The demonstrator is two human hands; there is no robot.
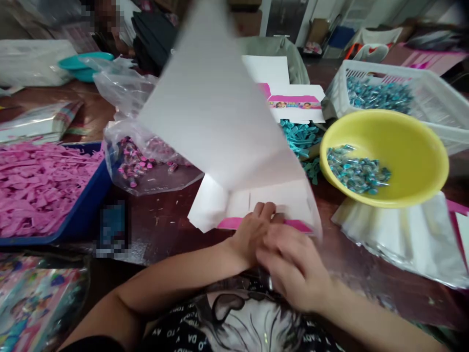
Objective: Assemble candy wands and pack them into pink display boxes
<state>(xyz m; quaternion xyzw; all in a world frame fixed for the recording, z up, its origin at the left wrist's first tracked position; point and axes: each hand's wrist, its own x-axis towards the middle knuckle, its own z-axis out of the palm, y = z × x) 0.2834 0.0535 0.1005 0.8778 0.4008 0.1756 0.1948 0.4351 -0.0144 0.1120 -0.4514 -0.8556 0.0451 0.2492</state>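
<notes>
A white cardboard box (271,195) with pink edges stands part-folded in front of me, its large lid panel (216,102) raised and blurred. My left hand (252,230) is closed over the box's front wall, fingers reaching inside. Close beside it, my right hand (293,264) has its fingers curled just outside that wall; whatever they grip is hidden. The left side flap (208,203) sticks outward from the box. Behind the lid lies another white and pink printed carton (296,103).
On the left, a blue tray (84,195) holds pink strips beside a clear bag (161,181) of small pink pieces. On the right are a yellow bowl (410,156) of teal pieces, plastic bags (406,234) and a white basket (439,98). Teal strips (298,134) lie behind the box.
</notes>
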